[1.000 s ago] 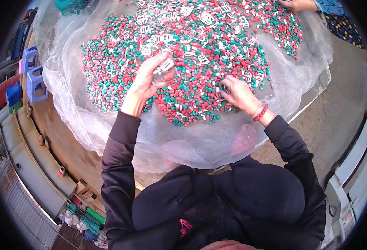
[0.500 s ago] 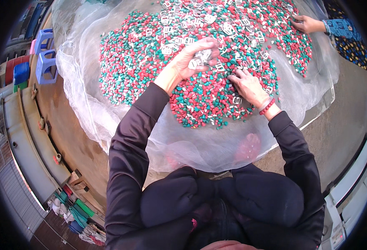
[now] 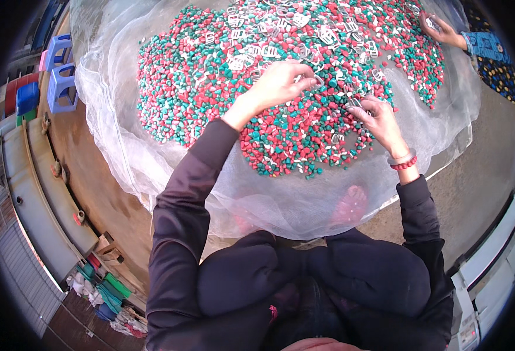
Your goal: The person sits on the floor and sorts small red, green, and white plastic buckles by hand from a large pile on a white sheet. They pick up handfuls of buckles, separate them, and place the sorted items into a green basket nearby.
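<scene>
Before me lies a heap of small red, green and white cone-like pieces (image 3: 289, 140), with silvery metal buckles (image 3: 267, 51) scattered through it. My left hand (image 3: 278, 86) is over the middle of the heap, palm down and fingers curled. The edge of a metal buckle (image 3: 318, 82) shows at its fingertips; whatever else lies in the palm is hidden. To the right, my right hand (image 3: 381, 121) pinches another buckle (image 3: 354, 104) between thumb and fingers, just above the pieces. One loose buckle (image 3: 337, 138) lies below and left of that hand.
Whitish mesh netting (image 3: 281, 205) spreads under the heap. At the upper right a co-worker's hand (image 3: 442, 32) in a blue sleeve holds a buckle-like piece. Blue plastic stools (image 3: 62, 90) stand at the left, near a blue bin (image 3: 29, 100). Cloths (image 3: 108, 295) lie lower left.
My left hand has turned palm down and moved right, covering the buckles seen in it before. My right hand has moved right, lifting a buckle. The co-worker's hand has turned upward.
</scene>
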The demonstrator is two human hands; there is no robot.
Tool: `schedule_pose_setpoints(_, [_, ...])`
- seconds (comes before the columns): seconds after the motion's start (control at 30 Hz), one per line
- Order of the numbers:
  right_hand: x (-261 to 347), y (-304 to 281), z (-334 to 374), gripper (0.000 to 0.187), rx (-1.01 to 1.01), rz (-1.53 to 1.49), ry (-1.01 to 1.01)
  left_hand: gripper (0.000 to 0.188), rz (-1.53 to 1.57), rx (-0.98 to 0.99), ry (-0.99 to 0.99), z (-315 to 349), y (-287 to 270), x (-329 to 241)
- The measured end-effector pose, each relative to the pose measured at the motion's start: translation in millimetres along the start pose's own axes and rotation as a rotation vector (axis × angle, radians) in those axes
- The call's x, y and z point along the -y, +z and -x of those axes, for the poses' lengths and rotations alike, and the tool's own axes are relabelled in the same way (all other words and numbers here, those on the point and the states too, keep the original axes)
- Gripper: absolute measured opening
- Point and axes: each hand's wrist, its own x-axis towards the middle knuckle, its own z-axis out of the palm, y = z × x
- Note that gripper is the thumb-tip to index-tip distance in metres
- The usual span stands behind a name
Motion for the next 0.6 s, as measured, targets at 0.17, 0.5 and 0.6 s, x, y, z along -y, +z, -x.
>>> schedule_pose_setpoints(0.17, [-3.9, -22.3, 25.4, 0.038, 0.277, -1.358, 0.191, 0.029, 1.584, 0.229, -0.286, 26.4, -11.8, -20.9])
schedule_pose_setpoints(0.5, [-0.6, -61.7, 37.6, 0.022, 0.214, -1.542, -0.296, 0.029, 1.351, 0.601, -0.377, -10.1, 41.5, -42.8])
schedule_pose_setpoints(0.6, [-2.7, -69.4, 37.7, 0.031, 0.145, -1.486, -0.275, 0.024, 1.417, 0.619, -0.389, -11.6, 55.1, -48.9])
